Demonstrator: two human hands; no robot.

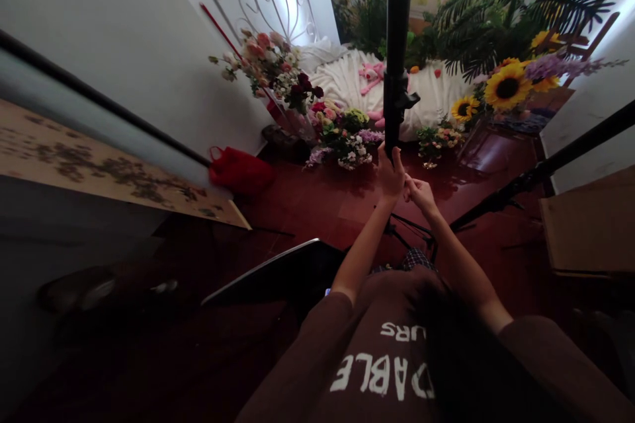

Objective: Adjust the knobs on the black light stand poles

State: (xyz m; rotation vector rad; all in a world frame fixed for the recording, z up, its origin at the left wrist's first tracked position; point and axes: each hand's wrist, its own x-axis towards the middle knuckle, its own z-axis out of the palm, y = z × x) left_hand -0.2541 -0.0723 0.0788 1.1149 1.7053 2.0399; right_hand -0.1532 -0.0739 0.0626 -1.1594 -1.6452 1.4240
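Observation:
A black upright stand pole (pixel 398 26) rises in front of me, with a clamp collar partway down. My left hand (pixel 389 172) is wrapped around the lower end of the pole just under the collar. My right hand (pixel 419 193) is close beside it, fingers curled near the pole's base; whether it grips anything cannot be seen. Thin black tripod legs (pixel 411 228) spread out below my hands over the dark red floor.
Flower bunches (pixel 342 135) and sunflowers (pixel 507 87) stand on the floor before a white bed (pixel 357 76) with a pink plush toy. A red bag (pixel 239 170) lies by the left wall. A second black pole (pixel 555 162) slants at right. A dark flat panel (pixel 278 274) lies near my feet.

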